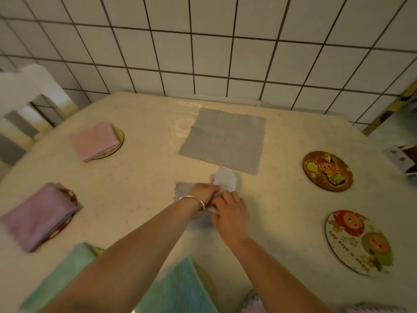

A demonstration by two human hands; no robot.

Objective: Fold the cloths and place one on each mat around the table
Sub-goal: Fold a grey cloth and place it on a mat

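In the middle of the table my left hand (204, 193) and my right hand (230, 213) both grip a small pale white-pink cloth (225, 180), bunched between them over a grey cloth (181, 188) lying flat. A larger grey cloth (223, 140) lies spread out beyond them. A folded pink cloth (93, 141) sits on a round mat (119, 136) at the far left. A folded lilac cloth (38, 216) covers another mat (71, 196) at the near left. Two bare round picture mats lie on the right, one dark (327, 171) and one white (358, 241).
A green cloth (74, 267) and a teal cloth (178, 288) lie at the near edge under my forearms. A white chair (24, 91) stands at the far left. A tiled wall (203, 46) runs behind the table. Another cloth edge (252, 303) shows at the bottom.
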